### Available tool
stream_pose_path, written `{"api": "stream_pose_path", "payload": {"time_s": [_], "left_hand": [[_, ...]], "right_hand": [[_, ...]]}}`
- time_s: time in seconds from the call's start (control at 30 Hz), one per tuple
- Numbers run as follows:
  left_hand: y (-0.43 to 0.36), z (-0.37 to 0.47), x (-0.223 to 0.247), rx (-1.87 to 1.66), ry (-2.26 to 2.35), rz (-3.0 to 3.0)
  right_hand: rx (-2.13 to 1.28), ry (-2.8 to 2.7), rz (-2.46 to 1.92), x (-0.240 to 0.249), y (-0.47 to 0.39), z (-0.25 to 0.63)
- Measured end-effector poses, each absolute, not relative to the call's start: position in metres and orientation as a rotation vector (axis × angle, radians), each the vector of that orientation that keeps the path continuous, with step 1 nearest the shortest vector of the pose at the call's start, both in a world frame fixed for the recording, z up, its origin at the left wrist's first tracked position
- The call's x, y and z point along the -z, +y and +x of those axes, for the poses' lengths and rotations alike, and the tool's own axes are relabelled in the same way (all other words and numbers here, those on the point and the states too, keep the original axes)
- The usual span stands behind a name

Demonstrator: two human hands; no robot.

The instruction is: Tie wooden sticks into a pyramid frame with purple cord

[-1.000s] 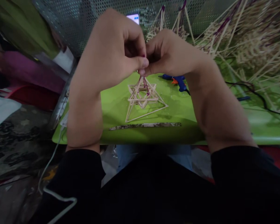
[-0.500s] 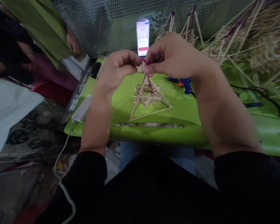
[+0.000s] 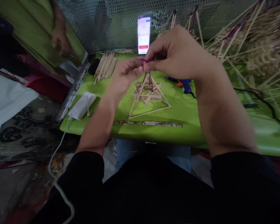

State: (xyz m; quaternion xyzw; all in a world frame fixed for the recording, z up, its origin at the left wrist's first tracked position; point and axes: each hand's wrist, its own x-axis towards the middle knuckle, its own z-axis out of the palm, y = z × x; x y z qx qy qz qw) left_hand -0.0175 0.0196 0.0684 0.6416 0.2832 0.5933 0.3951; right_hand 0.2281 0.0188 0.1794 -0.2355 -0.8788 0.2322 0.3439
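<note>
A pyramid frame of thin wooden sticks (image 3: 136,102) stands on the green table, with a star-shaped stack of sticks (image 3: 157,95) inside it. Purple string (image 3: 143,59) is at the pyramid's tip, and a strand hangs down inside. My left hand (image 3: 129,70) pinches the string just left of the tip. Thumb and fingers of my right hand (image 3: 163,54) are also closed on the string, right at the tip. The two hands nearly touch, and the fingertips partly hide the string.
Behind my hands a lit phone (image 3: 144,35) leans upright. A bundle of sticks (image 3: 106,66) and a white power strip (image 3: 82,105) lie left. A blue glue gun (image 3: 187,85) sits right, near more stick frames (image 3: 233,34). A flat strip (image 3: 149,123) lies in front. Another person's hand (image 3: 62,42) hangs at far left.
My left hand has come in closer to my right at the tip, and its fingers have closed on the string. The stick bundle and power strip show more fully. The other person's hand has shifted left.
</note>
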Motion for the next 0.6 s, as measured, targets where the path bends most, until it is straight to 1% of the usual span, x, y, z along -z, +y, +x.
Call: {"api": "stream_pose_path", "payload": {"time_s": [0.13, 0.37, 0.5, 0.6], "left_hand": [[0.017, -0.015, -0.069, -1.496, 0.843, 1.572], [0.024, -0.008, -0.06, -1.581, 0.637, 1.54], [0.021, -0.003, -0.055, -1.615, 0.654, 1.513], [0.016, 0.0, -0.056, -1.622, 0.674, 1.478]], "right_hand": [[-0.5, -2.248, -0.654, -0.177, 0.019, 0.226], [-0.354, -2.33, -0.672, -0.188, 0.006, 0.228], [-0.267, -2.377, -0.679, -0.192, 0.0, 0.227], [-0.137, -2.45, -0.73, -0.194, -0.003, 0.225]]}}
